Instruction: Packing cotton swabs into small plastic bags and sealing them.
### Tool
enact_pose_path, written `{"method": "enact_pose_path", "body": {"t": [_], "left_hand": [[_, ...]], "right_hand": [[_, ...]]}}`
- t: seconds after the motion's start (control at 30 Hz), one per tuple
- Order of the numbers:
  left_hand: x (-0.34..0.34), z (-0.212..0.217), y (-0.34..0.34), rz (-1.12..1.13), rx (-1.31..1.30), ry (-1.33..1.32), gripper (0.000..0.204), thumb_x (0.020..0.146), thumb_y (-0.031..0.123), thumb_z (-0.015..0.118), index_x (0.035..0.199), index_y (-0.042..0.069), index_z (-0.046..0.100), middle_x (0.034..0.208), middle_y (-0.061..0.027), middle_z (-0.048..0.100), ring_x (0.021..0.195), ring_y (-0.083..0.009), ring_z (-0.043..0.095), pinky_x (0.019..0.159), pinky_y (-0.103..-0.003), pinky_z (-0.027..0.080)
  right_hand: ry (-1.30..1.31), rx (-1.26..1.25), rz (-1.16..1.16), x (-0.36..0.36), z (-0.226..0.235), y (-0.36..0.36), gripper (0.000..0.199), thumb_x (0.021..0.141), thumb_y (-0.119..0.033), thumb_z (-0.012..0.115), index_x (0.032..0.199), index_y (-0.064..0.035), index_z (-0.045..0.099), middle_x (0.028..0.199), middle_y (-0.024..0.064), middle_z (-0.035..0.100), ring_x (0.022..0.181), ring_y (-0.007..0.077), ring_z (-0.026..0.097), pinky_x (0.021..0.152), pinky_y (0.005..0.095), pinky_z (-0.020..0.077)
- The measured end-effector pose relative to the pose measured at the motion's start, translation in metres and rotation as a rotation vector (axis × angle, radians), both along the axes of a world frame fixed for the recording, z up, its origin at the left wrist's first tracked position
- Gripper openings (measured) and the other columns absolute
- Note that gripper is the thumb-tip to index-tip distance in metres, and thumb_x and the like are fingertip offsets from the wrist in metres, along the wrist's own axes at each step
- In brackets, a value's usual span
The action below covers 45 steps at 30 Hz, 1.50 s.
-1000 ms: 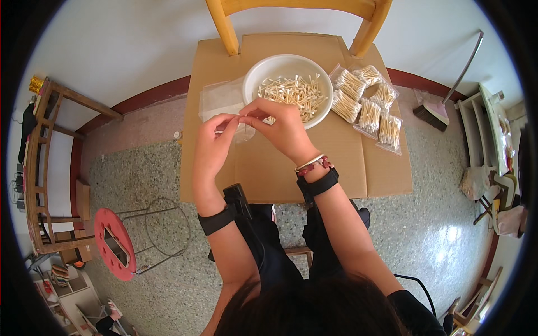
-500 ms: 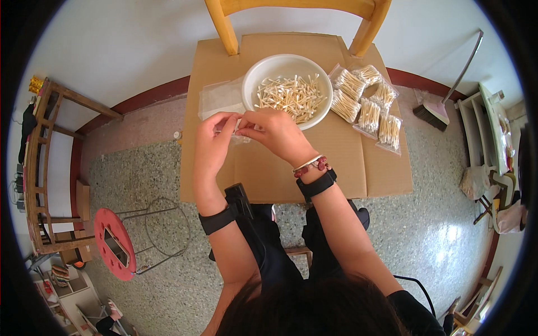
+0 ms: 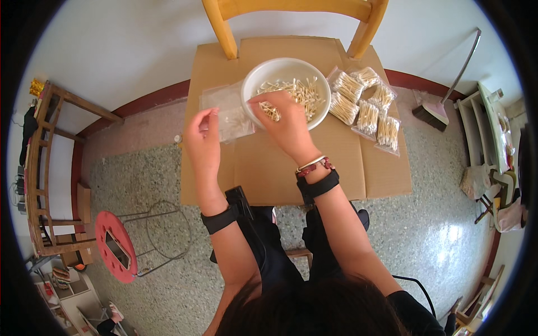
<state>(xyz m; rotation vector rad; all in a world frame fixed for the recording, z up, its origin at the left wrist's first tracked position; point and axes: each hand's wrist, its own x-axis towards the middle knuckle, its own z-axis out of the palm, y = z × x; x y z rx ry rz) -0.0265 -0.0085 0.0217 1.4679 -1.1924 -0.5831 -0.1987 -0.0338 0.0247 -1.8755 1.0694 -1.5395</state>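
Observation:
My left hand is at the left of the cardboard, its thumb and fingertips pinched at the edge of a clear plastic bag. That bag overlaps other flat clear bags lying on the cardboard. Over the near left part of a white bowl hangs my right hand, with its thumb and index finger curved and a gap between them. Loose cotton swabs fill the bottom of the bowl; my right hand hides some of them. Nothing shows between the right fingers.
Several filled bags of cotton swabs lie right of the bowl. The cardboard sheet rests in front of a yellow wooden chair back. A red stool with a phone stands at left; a broom leans at right.
My hands have parted. The right hand has moved over the bowl's near left side, and the left has shifted slightly left and down. The clear bag now shows spread out between them.

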Motion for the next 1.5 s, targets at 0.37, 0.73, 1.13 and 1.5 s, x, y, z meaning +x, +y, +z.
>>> {"method": "enact_pose_path", "body": {"t": [0.37, 0.73, 1.13, 1.5], "left_hand": [[0.005, -0.028, 0.010, -0.350, 0.377, -0.393, 0.022, 0.084, 0.023, 0.065, 0.092, 0.002, 0.066, 0.079, -0.0127, 0.066, 0.073, -0.0238, 0.063, 0.068, -0.034, 0.048], [-0.007, -0.011, 0.010, -0.236, 0.418, -0.386, 0.019, 0.087, 0.018, 0.063, 0.095, 0.000, 0.064, 0.074, -0.0105, 0.064, 0.071, -0.0177, 0.061, 0.066, -0.031, 0.046], [-0.048, 0.014, 0.003, -0.195, 0.074, -0.278, 0.013, 0.088, 0.010, 0.059, 0.096, 0.000, 0.062, 0.085, -0.0139, 0.066, 0.081, -0.0234, 0.065, 0.072, -0.033, 0.049], [-0.094, 0.024, -0.009, -0.234, -0.365, -0.037, 0.019, 0.080, -0.003, 0.070, 0.097, 0.001, 0.065, 0.098, -0.0053, 0.064, 0.083, -0.0109, 0.059, 0.067, -0.023, 0.046]], "right_hand": [[0.570, 0.283, -0.382, -0.046, -0.031, -0.016, 0.016, 0.076, -0.015, 0.070, 0.091, -0.0106, 0.071, 0.097, 0.0067, 0.065, 0.101, 0.0270, 0.055, 0.094, 0.0407, 0.0381], [0.379, 0.335, -0.382, -0.052, -0.030, -0.022, 0.008, 0.076, -0.004, 0.064, 0.079, -0.0017, 0.072, 0.083, 0.0158, 0.064, 0.084, 0.0331, 0.060, 0.082, 0.0407, 0.0478], [0.113, 0.194, -0.234, -0.059, -0.005, -0.017, 0.011, 0.086, -0.003, 0.058, 0.094, -0.0028, 0.065, 0.091, 0.0127, 0.066, 0.089, 0.0315, 0.060, 0.079, 0.0387, 0.0471], [0.063, 0.007, -0.057, -0.046, 0.014, -0.001, 0.017, 0.080, 0.001, 0.065, 0.096, -0.0046, 0.066, 0.094, 0.0098, 0.066, 0.092, 0.0279, 0.058, 0.083, 0.0364, 0.0454]]}}
